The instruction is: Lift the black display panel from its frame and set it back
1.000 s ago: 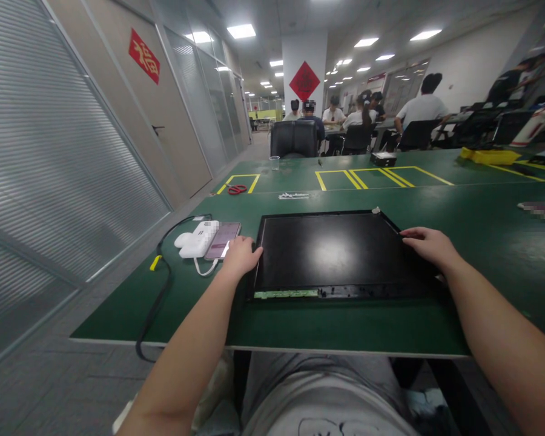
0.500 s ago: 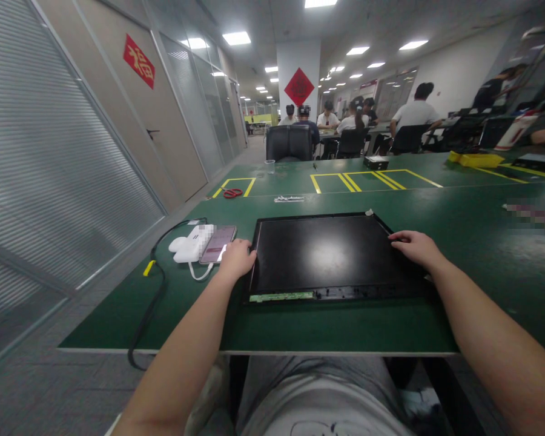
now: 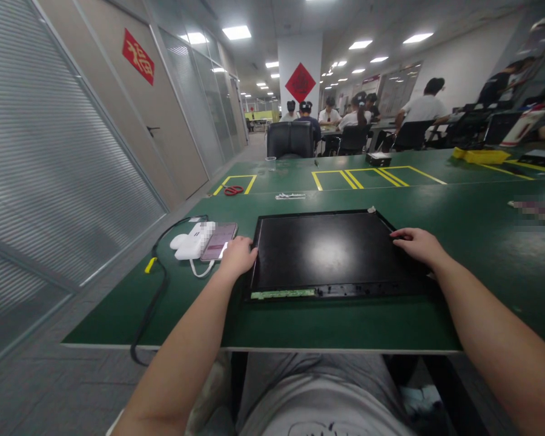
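Note:
A black flat display panel (image 3: 300,260) lies on the green table in front of me, with a glare spot on its dark surface. Along its near edge runs a narrow green circuit strip (image 3: 284,294), and a small pale piece (image 3: 371,209) sits at its far right corner. My left hand (image 3: 238,255) grips the panel's left edge, thumb on the frame. On the opposite side, my right hand (image 3: 418,244) holds the right edge, fingers bent and closed on the rim. Beside my left hand lies a phone (image 3: 218,243), partly covered by the fingers.
A white device (image 3: 194,245) with a white lead sits left of the phone. A black cable (image 3: 151,309) with a yellow tag hangs over the near edge. Farther back are red-handled scissors (image 3: 233,190), a clear cup (image 3: 270,162), a black box (image 3: 378,160) and yellow trays (image 3: 481,156). People sit beyond.
Both hands stay on the panel's edges and the panel keeps its place on the table. The whole view has shifted slightly.

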Available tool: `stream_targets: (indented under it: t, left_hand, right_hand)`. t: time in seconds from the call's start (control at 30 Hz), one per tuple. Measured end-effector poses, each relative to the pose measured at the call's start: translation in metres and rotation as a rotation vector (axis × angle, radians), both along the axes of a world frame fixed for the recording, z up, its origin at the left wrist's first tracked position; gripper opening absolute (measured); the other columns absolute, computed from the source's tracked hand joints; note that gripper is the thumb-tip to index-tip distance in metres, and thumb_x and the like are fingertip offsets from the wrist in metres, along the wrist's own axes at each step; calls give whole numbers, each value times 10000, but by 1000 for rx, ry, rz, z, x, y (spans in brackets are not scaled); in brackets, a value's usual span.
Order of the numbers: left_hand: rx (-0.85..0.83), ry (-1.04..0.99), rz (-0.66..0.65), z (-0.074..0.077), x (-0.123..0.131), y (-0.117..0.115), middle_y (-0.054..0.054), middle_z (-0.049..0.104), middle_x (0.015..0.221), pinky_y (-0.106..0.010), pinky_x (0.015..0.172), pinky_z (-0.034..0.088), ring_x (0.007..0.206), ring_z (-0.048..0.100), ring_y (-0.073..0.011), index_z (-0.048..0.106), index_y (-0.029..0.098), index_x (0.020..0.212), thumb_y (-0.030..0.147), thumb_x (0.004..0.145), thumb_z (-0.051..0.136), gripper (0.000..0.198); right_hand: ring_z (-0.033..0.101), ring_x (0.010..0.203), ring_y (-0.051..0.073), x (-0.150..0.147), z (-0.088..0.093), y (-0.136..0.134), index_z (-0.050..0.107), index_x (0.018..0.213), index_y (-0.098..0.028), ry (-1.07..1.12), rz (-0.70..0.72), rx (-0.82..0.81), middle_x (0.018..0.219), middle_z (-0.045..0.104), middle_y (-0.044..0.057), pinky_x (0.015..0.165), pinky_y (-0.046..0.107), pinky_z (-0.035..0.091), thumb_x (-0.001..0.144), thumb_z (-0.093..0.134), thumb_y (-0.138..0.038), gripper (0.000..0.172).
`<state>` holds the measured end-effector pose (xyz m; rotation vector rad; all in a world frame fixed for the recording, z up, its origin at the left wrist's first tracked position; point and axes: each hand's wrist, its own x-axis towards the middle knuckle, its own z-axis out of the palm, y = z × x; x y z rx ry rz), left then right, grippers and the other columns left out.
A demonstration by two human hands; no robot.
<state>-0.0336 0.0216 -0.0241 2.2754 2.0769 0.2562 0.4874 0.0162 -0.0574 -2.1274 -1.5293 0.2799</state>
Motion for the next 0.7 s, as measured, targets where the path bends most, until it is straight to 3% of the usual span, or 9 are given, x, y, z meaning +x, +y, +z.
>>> stream_targets:
  t: [0.47, 0.7]
  left_hand:
    - [1, 5, 12, 3, 1, -2, -204, 711, 1368, -452, 1088, 524, 1303, 647, -361, 746, 143, 1266, 318, 998, 545, 378]
    - [-42, 94, 59, 16, 10, -7, -238, 698, 1305, -452, 1089, 513, 1233, 665, -381, 819, 114, 1058, 355, 1011, 480, 419]
  right_hand:
    - [739, 896, 282, -2, -1, -1, 846, 949, -252, -26, 6, 26, 907, 784, 82, 844, 400, 597, 744, 713, -333, 258]
    - [725, 860, 272, 0, 2, -1, 843, 962, -264, -51, 28, 17, 903, 785, 72, 848, 410, 591, 766, 706, -347, 253]
